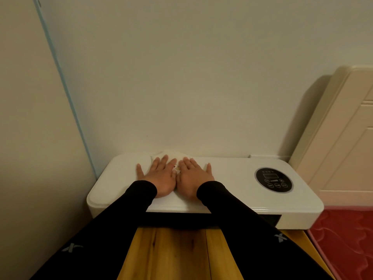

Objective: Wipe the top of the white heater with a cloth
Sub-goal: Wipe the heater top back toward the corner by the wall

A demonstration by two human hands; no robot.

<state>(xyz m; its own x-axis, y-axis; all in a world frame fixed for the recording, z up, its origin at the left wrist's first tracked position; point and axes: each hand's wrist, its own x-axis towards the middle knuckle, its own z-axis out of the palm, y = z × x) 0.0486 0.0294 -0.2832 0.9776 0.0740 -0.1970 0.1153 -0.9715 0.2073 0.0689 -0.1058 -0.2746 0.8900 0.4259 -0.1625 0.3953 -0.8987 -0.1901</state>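
While left hand (159,176) and right hand (193,175) press flat, fingers spread, soft white cloth (171,155) covers smooth heater (232,178)

Setting: we take this for a room in a home, probably a bedroom. Evidence we see: plain painted wall (181,77); cream panelled headboard (343,138) leaning at the right; red quilted bedding (347,243) below it; white heater (232,178) with a round black control panel (273,180), set on a varnished wooden plank surface (171,255).
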